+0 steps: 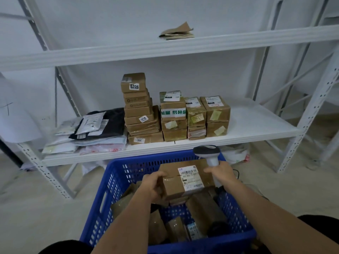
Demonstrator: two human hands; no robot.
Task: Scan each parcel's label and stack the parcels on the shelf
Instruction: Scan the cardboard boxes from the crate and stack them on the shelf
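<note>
Held over the blue crate (117,173), just below the shelf (256,125): a brown cardboard box (176,184), white label (191,177) facing up. Left hand (153,186) fingers clamped round its left end; right hand (220,173) fingers wrapped round the scanner (208,153) handle. Probably light and stiff, taped smooth, so somewhat slippery. Best gripped across opposite ends, clear of the label.

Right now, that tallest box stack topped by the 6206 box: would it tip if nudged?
Probably. The stack is tall and narrow, with small boxes slightly offset on wider ones. The top 6206 box looks small, likely light, and would slide off first. The neighbouring stack might brace a rightward lean.
</note>
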